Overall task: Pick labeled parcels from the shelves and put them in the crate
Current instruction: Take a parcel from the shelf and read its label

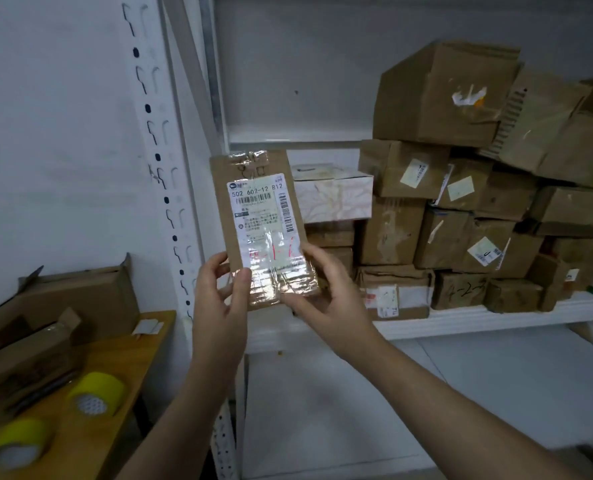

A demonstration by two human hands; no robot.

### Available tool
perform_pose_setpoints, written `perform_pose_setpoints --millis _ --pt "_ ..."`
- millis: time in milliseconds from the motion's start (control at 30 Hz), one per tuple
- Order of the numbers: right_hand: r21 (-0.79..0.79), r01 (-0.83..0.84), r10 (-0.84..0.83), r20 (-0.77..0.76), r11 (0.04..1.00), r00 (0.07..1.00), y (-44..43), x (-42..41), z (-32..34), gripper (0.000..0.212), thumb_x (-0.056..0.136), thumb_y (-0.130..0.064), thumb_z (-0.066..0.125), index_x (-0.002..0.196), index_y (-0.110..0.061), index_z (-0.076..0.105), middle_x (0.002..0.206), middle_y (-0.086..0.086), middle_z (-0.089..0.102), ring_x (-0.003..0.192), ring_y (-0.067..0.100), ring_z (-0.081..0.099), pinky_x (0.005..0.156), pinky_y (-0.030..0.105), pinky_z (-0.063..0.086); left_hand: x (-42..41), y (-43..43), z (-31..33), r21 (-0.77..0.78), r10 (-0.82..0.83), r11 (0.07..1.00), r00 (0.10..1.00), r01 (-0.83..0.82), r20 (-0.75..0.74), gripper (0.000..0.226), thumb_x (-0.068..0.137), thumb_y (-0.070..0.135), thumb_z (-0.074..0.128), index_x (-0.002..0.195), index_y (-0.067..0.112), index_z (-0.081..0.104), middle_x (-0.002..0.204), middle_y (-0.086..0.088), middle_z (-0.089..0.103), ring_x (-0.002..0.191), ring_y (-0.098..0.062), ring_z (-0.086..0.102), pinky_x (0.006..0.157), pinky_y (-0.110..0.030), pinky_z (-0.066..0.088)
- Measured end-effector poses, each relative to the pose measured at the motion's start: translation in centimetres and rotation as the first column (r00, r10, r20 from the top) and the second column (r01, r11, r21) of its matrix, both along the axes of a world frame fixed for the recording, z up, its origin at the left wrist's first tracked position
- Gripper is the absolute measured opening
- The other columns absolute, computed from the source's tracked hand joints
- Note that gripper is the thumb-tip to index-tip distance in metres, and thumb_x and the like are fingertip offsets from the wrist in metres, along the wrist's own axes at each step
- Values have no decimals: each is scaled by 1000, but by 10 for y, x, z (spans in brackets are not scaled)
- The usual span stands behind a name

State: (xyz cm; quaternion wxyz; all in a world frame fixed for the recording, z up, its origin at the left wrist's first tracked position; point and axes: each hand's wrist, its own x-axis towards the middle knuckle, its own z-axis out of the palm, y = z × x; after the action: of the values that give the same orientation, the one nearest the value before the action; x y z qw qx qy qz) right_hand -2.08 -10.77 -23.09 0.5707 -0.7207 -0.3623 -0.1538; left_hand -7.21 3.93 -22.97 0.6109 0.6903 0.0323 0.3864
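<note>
The person holds a flat brown cardboard parcel (pixel 258 233) upright in the air before the left end of the white metal shelf (pixel 496 317), apart from the stacked brown cardboard boxes (pixel 444 209) filling the shelf's right part. The left hand (pixel 219 296) pinches its lower left edge, thumb on the taped front; the right hand (pixel 326 292) grips its lower right corner. The white printed shipping label (pixel 260 206) faces the camera, so the step looks like a label check. Done well, thumbs keep off the print and the glossy tape tilts away from glare. The crate is out of view.
</note>
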Motion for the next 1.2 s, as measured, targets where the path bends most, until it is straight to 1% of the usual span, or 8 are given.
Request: perform_pose_setpoints --millis 267,367,467,633,733,900,1067,1200 --pt "-175 7 -17 -52 985 998 20 8 -59 57 91 -8 63 136 -36 43 147 -11 31 135 0 31 111 26 35 0 33 -38 400 -6 909 963 118 -271 73 74 30 76 130 43 31 124 20 48 117 -3 48 88 -21 49" --pt "-128 7 -18 -83 992 996 24 13 -65 53 92 -6 61 137 -29 46 139 -15 39 125 -7 37 103 14 39 0 39 -52 709 165 704 967 23 -195 80 74 27 77 142 24 36 147 2 32 125 -2 33 98 -20 35" --pt "-185 122 -138 -74 975 988 32 23 -68 44 90 -9 63 133 -17 54 129 -6 54 111 -5 46 89 0 37 8 45 -61 819 253 573 950 4 -181 56 86 18 67 138 15 46 150 -7 30 126 -17 45 100 -25 39" --pt "-372 218 -262 -69 902 963 47 41 -81 36 90 -8 61 126 -15 60 120 4 59 106 16 56 95 30 49 35 55 -74 958 361 282 920 47 -151 34 77 14 75 110 15 66 106 -5 67 95 -25 61 81 -37 52" --pt "-397 189 -238 -76 898 968 52 48 -82 42 93 -1 52 133 -15 55 127 6 60 112 19 57 98 25 46 47 55 -75 985 374 169 922 38 -100 35 73 14 78 106 14 66 100 -4 68 89 -23 63 77 -36 53" --pt "-443 126 -197 -117 888 973 54 53 -76 46 95 -8 51 139 -21 47 137 1 53 121 17 52 101 36 46 67 60 -65 985 383 135 912 104 -149 40 92 12 51 132 17 47 128 -2 55 114 -20 53 92 -31 45" --pt "-445 218 -247 -6 868 969 32 52 -56 39 95 -13 53 134 -19 52 126 1 56 111 17 54 93 34 48 84 66 -56 973 447 117 864 200 -231 30 97 20 44 126 17 49 121 -3 58 105 -20 56 85 -33 50" --pt "-395 333 -292 160 856 943 11 50 -31 36 93 -13 55 129 -17 56 125 1 57 110 20 53 86 28 42 81 48 -29 946 311 322 941 29 -135 34 99 26 44 127 11 55 124 -8 58 108 -26 55 90 -37 47"
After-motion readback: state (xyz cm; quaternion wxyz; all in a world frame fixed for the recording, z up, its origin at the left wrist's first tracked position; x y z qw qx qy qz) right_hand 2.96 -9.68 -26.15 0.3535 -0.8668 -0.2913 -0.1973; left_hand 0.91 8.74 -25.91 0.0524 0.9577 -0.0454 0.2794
